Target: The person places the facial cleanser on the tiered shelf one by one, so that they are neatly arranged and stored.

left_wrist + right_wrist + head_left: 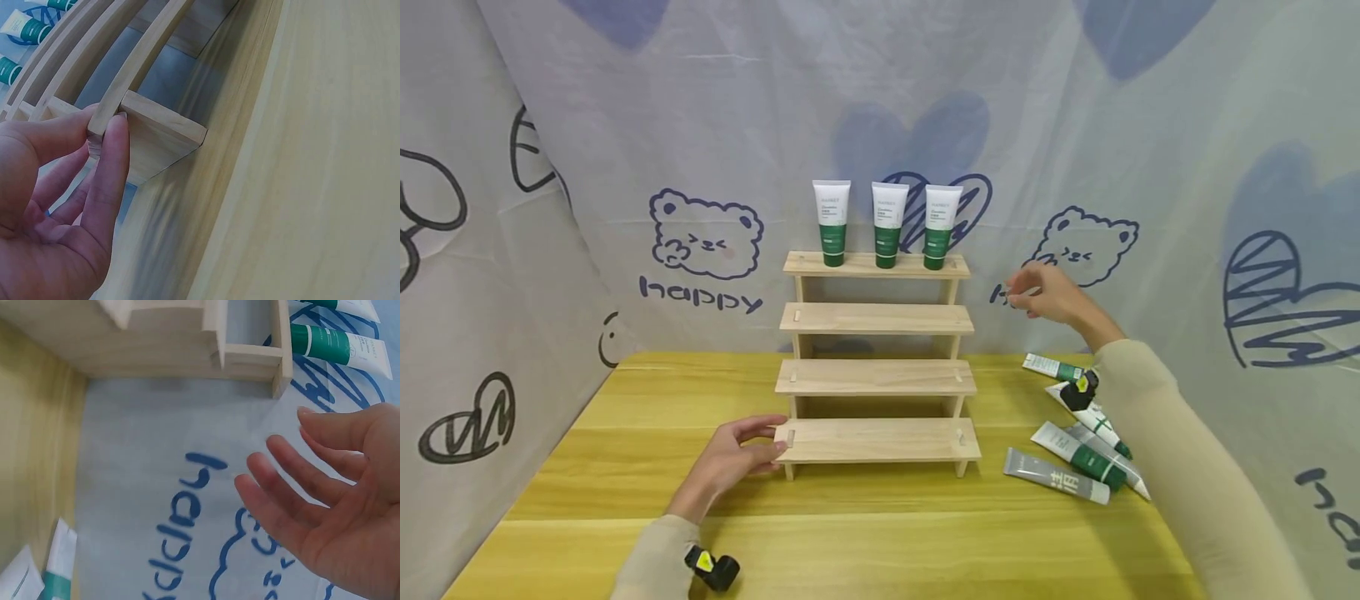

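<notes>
A pale wooden tiered stand (880, 442) stands on the table. My left hand (733, 457) pinches the left end of its lowest shelf between thumb and forefinger, as the left wrist view shows closely at the shelf end (111, 103). Three white and green squeeze tubes (887, 225) stand upright on their caps along the top shelf. To the right of the stand, my right hand (1047, 292) is in the air, fingers loosely bent and holding nothing. In the right wrist view, the nearest standing tube (340, 349) is just beyond the thumb.
Several tubes lie in a loose group at the table's right, among them a grey tube (1052, 475) and a white and green tube (1078, 454); my right forearm passes over part of them. A printed cloth (820, 92) hangs behind the wood-grain table (850, 542) and along its sides.
</notes>
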The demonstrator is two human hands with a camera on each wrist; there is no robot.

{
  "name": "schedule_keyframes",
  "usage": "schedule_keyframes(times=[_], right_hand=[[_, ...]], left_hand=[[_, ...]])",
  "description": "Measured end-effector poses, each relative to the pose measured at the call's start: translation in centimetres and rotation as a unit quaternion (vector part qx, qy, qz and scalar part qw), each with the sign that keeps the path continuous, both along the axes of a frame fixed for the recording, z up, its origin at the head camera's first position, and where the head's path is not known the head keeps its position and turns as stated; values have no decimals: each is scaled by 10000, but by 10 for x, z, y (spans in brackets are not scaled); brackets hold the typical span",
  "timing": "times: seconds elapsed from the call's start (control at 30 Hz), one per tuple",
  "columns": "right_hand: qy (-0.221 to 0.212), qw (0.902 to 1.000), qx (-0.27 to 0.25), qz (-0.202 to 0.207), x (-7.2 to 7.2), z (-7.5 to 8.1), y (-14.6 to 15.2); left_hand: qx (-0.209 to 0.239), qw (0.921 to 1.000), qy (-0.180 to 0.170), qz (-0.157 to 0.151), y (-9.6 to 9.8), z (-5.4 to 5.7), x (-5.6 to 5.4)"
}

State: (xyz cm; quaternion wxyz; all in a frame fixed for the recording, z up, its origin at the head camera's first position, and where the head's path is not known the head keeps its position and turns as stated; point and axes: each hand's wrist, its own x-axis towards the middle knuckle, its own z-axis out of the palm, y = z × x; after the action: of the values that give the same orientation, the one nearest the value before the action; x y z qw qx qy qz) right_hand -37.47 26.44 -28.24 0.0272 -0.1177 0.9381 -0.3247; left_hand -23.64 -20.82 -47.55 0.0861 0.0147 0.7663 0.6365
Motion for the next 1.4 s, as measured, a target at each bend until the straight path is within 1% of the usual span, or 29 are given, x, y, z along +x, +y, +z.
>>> schedule_keyframes(times=[0.07, 0.17, 0.27, 0.4, 0.5, 0.67, 0.73, 0.9, 1.07, 1.23, 1.4], right_hand=[[-14, 9998, 200, 17, 6, -5, 7], [-107, 9988, 464, 152, 15, -13, 17], [-191, 9965, 661, 469, 23, -23, 29], [-384, 9924, 792, 857, 32, -38, 39], [-487, 9903, 767, 1054, 40, -50, 42], [-722, 9869, 491, 1356, 53, -70, 49], [-891, 9850, 439, 1408, 57, -78, 53], [-1263, 9794, 549, 1479, 67, -96, 60], [-1329, 9758, 683, 1595, 75, -109, 66], [-1395, 9736, 775, 1632, 79, -119, 68], [-1540, 9731, 839, 1493, 85, -128, 73]], left_hand=[[-24, 10000, 8, -13, -1, 0, 1], [-51, 10000, 23, -42, -1, 0, 2], [-51, 10000, 8, -37, -2, 0, 3], [-64, 10000, -36, 2, -3, 0, 2], [-101, 9999, -50, -7, -2, 0, 1], [-146, 9999, -83, -6, -1, 1, -1], [-141, 9999, -77, -7, 0, 1, -1], [-121, 9999, -96, -5, 0, 0, -2], [-94, 9999, -66, -60, -1, 1, -2], [-101, 9999, -47, -12, -2, 3, -2], [-64, 10000, -38, -50, -1, 3, -2]])
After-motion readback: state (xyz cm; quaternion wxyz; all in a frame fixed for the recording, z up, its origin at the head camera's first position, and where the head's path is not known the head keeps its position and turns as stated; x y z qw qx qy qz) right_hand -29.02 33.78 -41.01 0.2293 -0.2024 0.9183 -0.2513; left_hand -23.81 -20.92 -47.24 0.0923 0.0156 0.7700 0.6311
